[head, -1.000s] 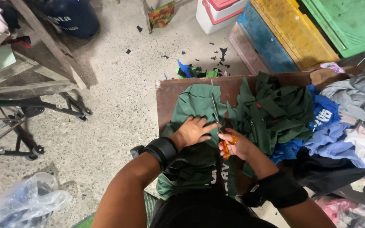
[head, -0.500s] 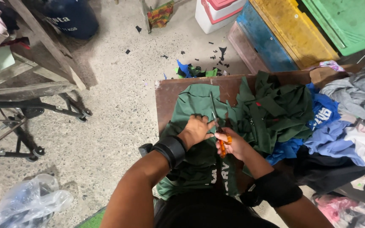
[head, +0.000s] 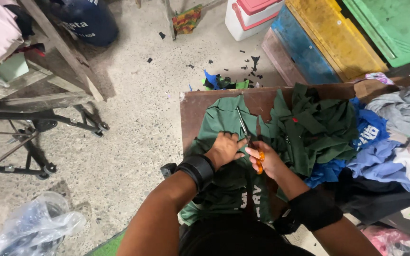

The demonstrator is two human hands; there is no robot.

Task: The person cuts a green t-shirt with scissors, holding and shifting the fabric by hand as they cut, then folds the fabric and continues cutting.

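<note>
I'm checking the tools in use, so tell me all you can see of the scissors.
The scissors have long silvery metal blades and orange handles. The right hand grips the handles; the blades point away from the person across the green shirt on the brown table, beside the left hand. Whether the blades are parted is unclear.

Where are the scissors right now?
The scissors are in the right hand, near the middle of the head view, blades on the green shirt beside the left hand.
</note>
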